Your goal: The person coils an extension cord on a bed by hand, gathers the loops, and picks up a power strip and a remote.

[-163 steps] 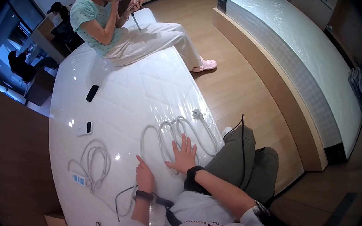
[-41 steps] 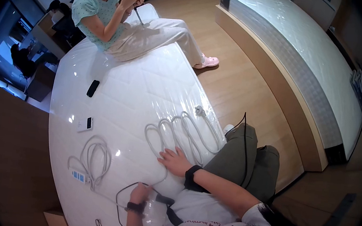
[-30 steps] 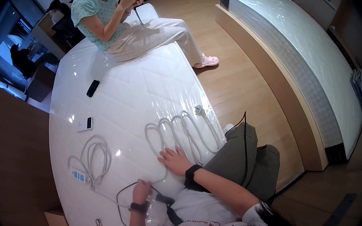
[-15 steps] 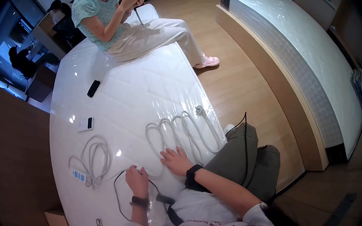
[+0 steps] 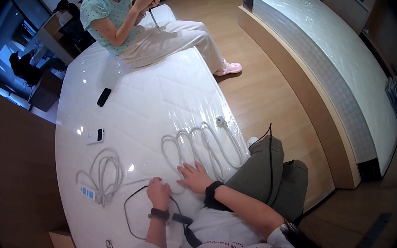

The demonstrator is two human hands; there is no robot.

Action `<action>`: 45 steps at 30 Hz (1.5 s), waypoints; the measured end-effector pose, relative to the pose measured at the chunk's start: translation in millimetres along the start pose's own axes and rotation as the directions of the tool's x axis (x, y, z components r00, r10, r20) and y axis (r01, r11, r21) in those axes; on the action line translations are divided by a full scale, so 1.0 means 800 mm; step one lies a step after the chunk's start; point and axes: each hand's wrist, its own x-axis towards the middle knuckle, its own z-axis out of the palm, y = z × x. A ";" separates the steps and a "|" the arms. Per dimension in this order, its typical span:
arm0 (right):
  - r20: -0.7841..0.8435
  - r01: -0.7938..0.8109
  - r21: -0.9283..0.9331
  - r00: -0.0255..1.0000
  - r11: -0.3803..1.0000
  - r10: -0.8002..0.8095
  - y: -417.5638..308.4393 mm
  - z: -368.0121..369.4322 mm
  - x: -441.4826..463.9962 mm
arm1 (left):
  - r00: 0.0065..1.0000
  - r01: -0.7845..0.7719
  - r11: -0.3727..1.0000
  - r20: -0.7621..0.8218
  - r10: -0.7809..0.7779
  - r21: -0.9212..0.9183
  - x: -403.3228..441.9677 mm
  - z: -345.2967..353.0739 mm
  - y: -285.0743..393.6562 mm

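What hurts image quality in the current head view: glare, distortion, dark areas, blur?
In the head view, wide-angle distortion bows the near mattress; the corners fall to black; bright spots and streaks glare off its plastic cover; the far-left background is blue-tinted and dim; the left hand and right hand look fairly clear, but fingertip detail is too small to judge.

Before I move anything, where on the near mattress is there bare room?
Widest bare patch: between the black case, the seated person and the folded cable. Smaller: between the white box and that cable. Crowded: around the left hand and right hand.
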 end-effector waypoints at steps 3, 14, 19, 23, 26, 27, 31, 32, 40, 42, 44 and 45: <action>0.026 0.009 0.004 1.000 1.000 -0.010 0.001 -0.001 -0.001 | 0.999 -0.024 1.000 0.034 0.024 0.003 0.007 0.003 0.005; 0.111 -0.025 0.042 0.994 0.999 0.020 0.000 -0.007 0.001 | 0.947 0.294 0.954 -0.115 -0.299 -0.062 0.053 -0.023 -0.051; 0.139 -0.032 0.051 0.990 0.998 0.024 -0.003 -0.018 0.002 | 0.902 0.394 0.901 -0.113 -0.417 -0.184 0.095 -0.078 -0.135; 0.113 -0.053 0.091 0.993 0.994 0.042 -0.004 -0.011 0.005 | 0.875 0.452 0.765 0.058 -0.481 -0.458 0.094 -0.110 -0.148; 0.128 -0.049 0.082 0.991 0.995 0.038 0.001 -0.011 0.004 | 0.813 0.488 0.668 0.014 -0.582 -0.562 0.097 -0.087 -0.173; 0.140 -0.048 0.083 0.989 0.995 0.036 0.002 -0.012 0.003 | 0.788 0.491 0.650 -0.022 -0.615 -0.580 0.100 -0.068 -0.192; 0.154 -0.039 0.058 0.988 0.998 0.030 0.001 -0.013 0.003 | 0.819 0.394 0.691 -0.110 -0.563 -0.606 0.104 -0.044 -0.194; 0.153 -0.041 0.056 0.988 0.998 0.032 0.001 -0.012 0.003 | 0.843 0.359 0.776 -0.178 -0.508 -0.518 0.103 -0.047 -0.188; 0.086 -0.036 0.104 0.996 0.994 0.027 0.002 -0.006 0.001 | 0.897 -0.022 0.883 -0.400 -0.190 -0.468 0.120 -0.071 -0.080; 0.082 -0.032 0.097 0.996 0.995 0.024 0.003 -0.006 0.001 | 0.907 -0.164 0.864 -0.417 -0.057 -0.476 0.125 -0.075 -0.048; 0.081 -0.031 0.094 0.996 0.995 0.023 0.002 -0.006 0.000 | 0.931 -0.223 0.899 -0.356 0.081 -0.378 0.134 -0.076 -0.018; 0.082 -0.032 0.094 0.996 0.995 0.024 0.002 -0.007 0.000 | 0.936 -0.255 0.909 -0.319 0.147 -0.329 0.139 -0.075 -0.007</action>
